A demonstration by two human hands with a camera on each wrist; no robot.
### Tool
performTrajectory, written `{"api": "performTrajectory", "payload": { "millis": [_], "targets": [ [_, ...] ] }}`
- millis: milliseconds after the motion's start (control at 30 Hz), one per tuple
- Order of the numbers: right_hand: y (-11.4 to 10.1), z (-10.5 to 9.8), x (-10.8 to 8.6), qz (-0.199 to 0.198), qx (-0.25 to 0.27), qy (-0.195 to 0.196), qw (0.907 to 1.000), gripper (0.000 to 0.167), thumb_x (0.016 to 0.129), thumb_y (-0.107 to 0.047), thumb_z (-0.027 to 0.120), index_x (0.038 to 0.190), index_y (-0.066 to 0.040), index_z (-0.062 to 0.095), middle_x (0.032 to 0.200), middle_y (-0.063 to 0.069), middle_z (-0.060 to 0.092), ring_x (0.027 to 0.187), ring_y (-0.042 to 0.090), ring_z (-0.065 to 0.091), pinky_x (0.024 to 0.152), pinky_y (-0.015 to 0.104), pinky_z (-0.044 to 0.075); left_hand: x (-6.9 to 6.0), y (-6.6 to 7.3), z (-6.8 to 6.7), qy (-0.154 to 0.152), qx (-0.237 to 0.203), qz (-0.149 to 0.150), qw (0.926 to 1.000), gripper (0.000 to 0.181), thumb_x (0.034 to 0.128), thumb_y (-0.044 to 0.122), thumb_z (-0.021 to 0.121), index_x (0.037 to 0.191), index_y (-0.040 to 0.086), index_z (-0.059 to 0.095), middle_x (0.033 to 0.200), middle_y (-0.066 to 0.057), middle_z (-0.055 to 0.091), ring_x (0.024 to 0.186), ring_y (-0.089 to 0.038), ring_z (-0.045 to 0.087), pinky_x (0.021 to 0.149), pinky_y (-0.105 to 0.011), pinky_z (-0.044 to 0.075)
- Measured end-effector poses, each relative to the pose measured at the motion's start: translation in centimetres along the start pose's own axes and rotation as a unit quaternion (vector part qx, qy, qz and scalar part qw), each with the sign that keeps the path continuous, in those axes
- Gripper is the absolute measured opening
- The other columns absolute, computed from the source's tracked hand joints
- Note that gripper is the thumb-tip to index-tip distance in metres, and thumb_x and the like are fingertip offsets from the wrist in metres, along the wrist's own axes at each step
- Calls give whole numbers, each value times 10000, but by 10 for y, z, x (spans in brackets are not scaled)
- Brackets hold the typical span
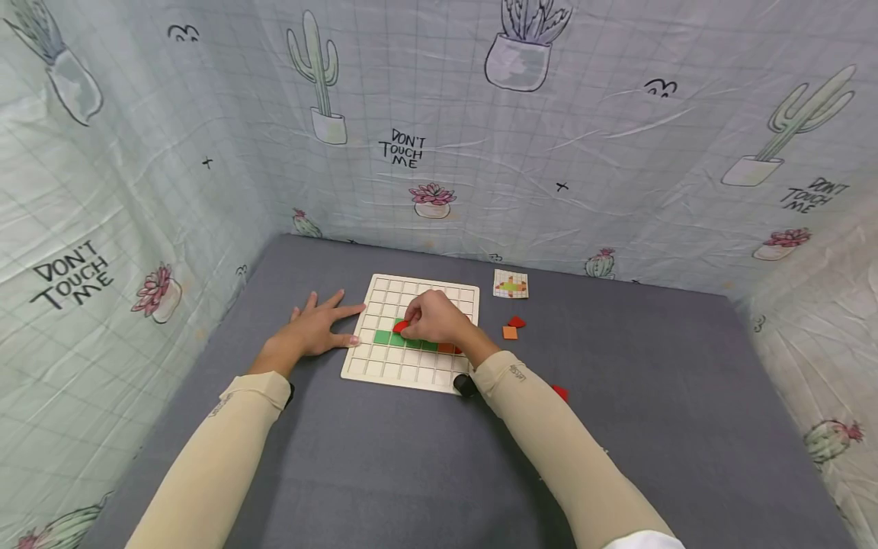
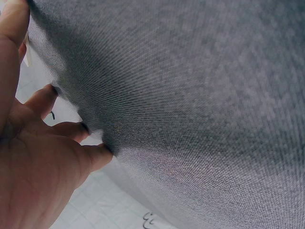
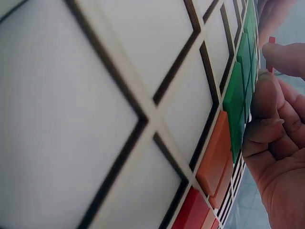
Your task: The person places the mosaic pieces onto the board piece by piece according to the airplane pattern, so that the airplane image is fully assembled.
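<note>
A pale gridded board lies on the grey cloth-covered table. My right hand is over its middle, pinching a small red piece between thumb and finger; the right wrist view shows that piece edge-on. Green square tiles run in a row across the grid, with orange tiles and a red tile at the right end. My left hand rests with spread fingers at the board's left edge, thumb and index finger touching it. Part of the row is hidden behind my right hand.
A small pattern card lies right of the board's far corner. Below it are a loose red piece and an orange square. Another red piece is beside my right sleeve. A printed cloth hangs behind the table.
</note>
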State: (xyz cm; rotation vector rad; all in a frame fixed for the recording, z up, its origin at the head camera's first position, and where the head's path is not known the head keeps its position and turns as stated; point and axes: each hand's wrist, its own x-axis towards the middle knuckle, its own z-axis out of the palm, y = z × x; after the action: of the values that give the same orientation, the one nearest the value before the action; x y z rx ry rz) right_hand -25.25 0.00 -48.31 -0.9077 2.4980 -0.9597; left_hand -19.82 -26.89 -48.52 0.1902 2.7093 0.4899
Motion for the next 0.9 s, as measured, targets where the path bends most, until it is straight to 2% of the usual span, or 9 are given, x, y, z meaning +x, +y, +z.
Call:
{"api": "performTrajectory", "payload": {
  "millis": [533,900],
  "targets": [
    [-3,12,14,190,-309,227,9991,141,854,-168,847,916,-50,801,818,36,752,727,107,623,685,210,503,1,1,1,22,-3,22,10000,780,970,523,687,1641,313,349,1763,-193,64,1562,-615,-74,1201,-818,52],
    [-4,20,18,128,-373,412,9984,148,853,-178,859,936,-63,814,805,21,742,710,102,606,736,251,507,1,0,3,104,25,1,9999,774,968,522,690,1638,322,356,1763,-186,84,1566,-615,-50,1197,-823,69]
  ]
}}
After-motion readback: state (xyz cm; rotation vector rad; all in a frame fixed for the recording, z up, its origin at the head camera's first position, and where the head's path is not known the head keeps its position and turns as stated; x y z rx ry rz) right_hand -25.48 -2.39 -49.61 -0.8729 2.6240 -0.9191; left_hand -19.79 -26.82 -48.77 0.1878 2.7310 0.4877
